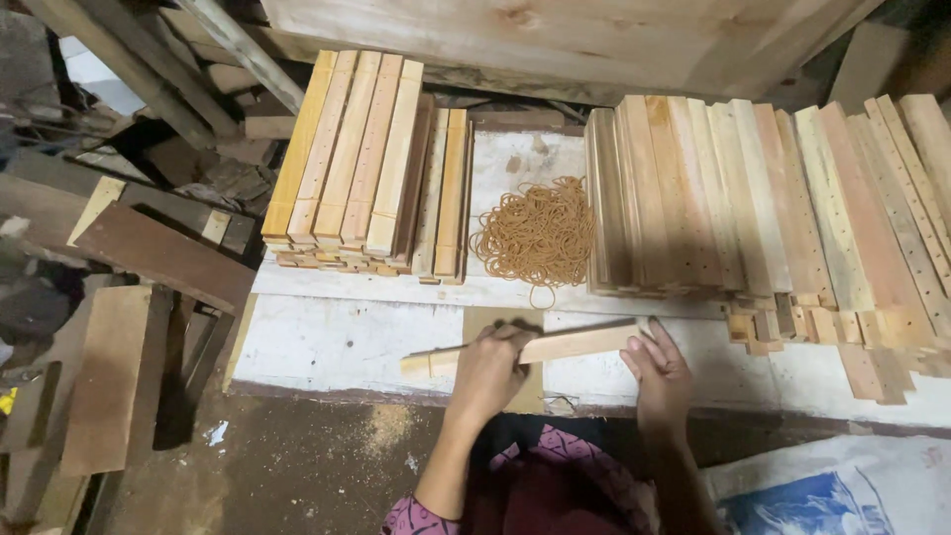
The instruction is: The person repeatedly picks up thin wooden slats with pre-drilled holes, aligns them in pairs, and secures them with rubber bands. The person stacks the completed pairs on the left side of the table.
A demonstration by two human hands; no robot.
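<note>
The left hand was closed around a bundle of thin wooden slats, fingers wrapped over the top near its middle, while the right hand was open, palm and spread fingers pressed against the bundle's right end. The bundle lay nearly level, its long axis running left to right just in front of the pile of rubber bands, with its left end poking out past the left hand. A thin line ran along that exposed part; whether it was a rubber band could not be told. The slats were pale, planed, square-edged softwood. Left of the rubber bands stood a neat stack of slats; right of them a bigger, looser stack, many pieces drilled with rows of small holes. All rested on a scuffed white board.
</note>
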